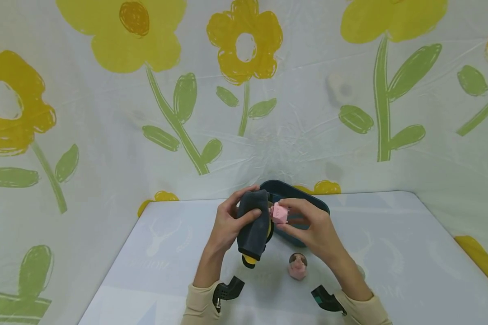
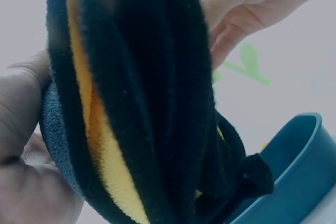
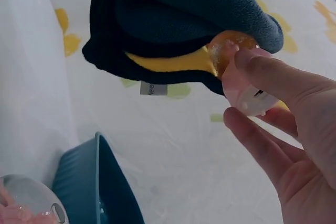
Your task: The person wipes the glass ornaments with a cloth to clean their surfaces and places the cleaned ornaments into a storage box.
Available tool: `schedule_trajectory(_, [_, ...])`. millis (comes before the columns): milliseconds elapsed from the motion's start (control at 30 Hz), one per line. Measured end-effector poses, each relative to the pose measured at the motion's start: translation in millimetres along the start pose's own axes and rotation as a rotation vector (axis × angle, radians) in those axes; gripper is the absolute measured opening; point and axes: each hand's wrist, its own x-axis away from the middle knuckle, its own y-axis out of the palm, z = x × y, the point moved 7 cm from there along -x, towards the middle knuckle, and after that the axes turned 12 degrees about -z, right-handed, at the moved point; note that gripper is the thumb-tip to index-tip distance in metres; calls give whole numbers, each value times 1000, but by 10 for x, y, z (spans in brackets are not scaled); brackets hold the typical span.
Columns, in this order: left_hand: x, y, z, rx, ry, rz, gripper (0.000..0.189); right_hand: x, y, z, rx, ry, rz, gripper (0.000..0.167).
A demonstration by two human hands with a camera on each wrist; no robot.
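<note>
A folded dark navy cloth with a yellow inner side is gripped by my left hand, thumb across its front. My right hand pinches a small pink faceted piece between thumb and fingers. In the right wrist view this pink piece has a rounded, see-through amber end, set against the cloth's fold. The left wrist view shows the cloth bunched in layers, its yellow lining showing, and hides the pink piece. On the table below the hands lies a similar pink piece with a round brownish end.
Behind the hands, a dark teal bin stands near the table's back edge. The pale patterned table meets a flower-printed sheet at the back. Each wrist carries a black camera mount, the left mount and the right mount.
</note>
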Motion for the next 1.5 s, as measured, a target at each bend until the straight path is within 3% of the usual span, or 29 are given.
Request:
schedule_trajectory(133, [-2,-8,-3,14,-10,4,53,3,10,-15,33,-56,6,64])
schedule_trajectory(533, [2,-10,-5,10,-14,19,53,0,17,-2,47,-59,2,60])
schedule_trajectory(700, [7,-10,14,-6,0,22,54,19,18,56,32,48,21,47])
schedule_trajectory(867, [11,11,33,-30,3,5,55,42,54,139,-91,213,1,28])
schedule_trajectory(1067, [9,36,37,-47,7,-13,57,61,83,224,-157,340,-24,28])
schedule_trajectory(1267, [7,43,26,-55,12,-18,57,66,92,237,-181,362,-40,30])
schedule_trajectory(1500, [10,23,15,-66,20,-18,55,48,103,206,-196,301,-70,35])
